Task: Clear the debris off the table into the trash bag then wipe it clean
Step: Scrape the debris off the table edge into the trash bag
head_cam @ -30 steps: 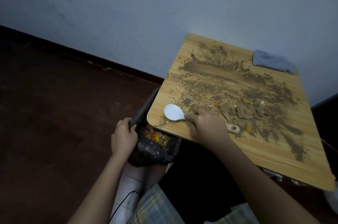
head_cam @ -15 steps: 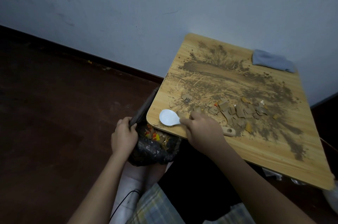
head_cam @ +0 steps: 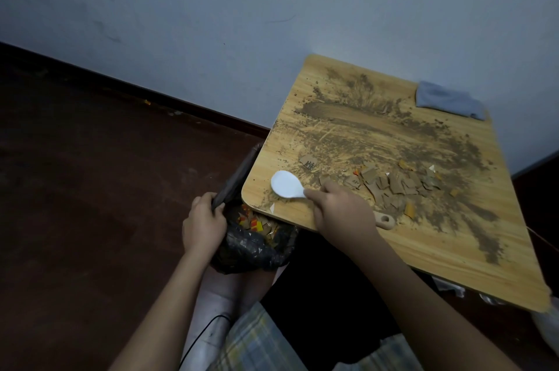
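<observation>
A low wooden table (head_cam: 453, 255) is smeared with brown dirt (head_cam: 363, 131) and strewn with torn cardboard scraps (head_cam: 390, 186). My right hand (head_cam: 341, 210) grips a white spoon (head_cam: 286, 184) with a wooden handle end (head_cam: 385, 221); its bowl lies on the table near the front left corner. My left hand (head_cam: 202, 225) grips the rim of a black trash bag (head_cam: 254, 249), held just below that corner. Coloured and cardboard scraps (head_cam: 257, 224) lie inside the bag. A grey-blue cloth (head_cam: 447, 99) rests at the table's far right corner.
A pale wall (head_cam: 242, 22) with a dark skirting board runs behind the table. Dark red-brown floor (head_cam: 90, 189) spreads to the left. My legs in plaid shorts (head_cam: 272, 346) sit below the table's near edge, with a thin cable beside them.
My right hand has drawn the spoon left along the table toward the corner above the bag. My left hand stays on the bag's rim.
</observation>
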Demonstrator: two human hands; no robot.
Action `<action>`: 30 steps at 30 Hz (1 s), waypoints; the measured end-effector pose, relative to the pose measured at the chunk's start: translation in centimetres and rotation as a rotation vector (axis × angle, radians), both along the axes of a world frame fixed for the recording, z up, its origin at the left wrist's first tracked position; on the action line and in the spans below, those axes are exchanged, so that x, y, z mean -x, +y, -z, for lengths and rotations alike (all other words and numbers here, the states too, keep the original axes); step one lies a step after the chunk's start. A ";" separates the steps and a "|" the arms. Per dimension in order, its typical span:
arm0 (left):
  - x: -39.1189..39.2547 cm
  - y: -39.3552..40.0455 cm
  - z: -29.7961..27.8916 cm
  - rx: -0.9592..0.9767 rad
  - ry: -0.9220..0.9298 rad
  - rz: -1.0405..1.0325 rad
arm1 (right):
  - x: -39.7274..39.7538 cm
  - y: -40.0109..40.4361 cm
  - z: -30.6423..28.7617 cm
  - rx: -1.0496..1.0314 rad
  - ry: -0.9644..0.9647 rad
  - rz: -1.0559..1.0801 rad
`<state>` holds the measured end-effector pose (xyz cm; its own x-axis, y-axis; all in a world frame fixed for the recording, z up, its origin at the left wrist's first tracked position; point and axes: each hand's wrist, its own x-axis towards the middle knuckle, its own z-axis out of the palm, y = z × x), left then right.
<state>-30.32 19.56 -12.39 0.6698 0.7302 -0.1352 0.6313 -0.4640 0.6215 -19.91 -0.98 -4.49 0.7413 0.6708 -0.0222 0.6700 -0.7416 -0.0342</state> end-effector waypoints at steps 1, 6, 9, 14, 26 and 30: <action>0.0 0.0 0.0 0.001 -0.001 0.001 | -0.2 0.1 0.0 0.009 -0.003 0.018; -0.1 0.1 -0.1 -0.003 -0.007 -0.005 | -0.1 0.4 0.4 0.038 -0.023 -0.019; -0.2 0.0 -0.1 -0.002 -0.007 -0.005 | 0.8 0.3 0.6 0.034 -0.006 -0.073; -0.3 -0.1 -0.2 0.012 -0.004 -0.004 | 1.7 0.2 0.6 0.035 0.017 -0.123; -0.4 -0.3 -0.2 0.017 -0.010 -0.004 | -0.2 -0.2 0.3 -0.030 -0.014 -0.050; -0.5 -0.3 -0.2 0.020 -0.006 -0.002 | -2.5 -0.1 0.4 -0.040 -0.028 0.080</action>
<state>-29.85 19.26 -12.18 0.6691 0.7287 -0.1456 0.6286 -0.4505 0.6340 -17.37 -1.09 -4.88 0.7924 0.6094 0.0252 0.6099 -0.7911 -0.0470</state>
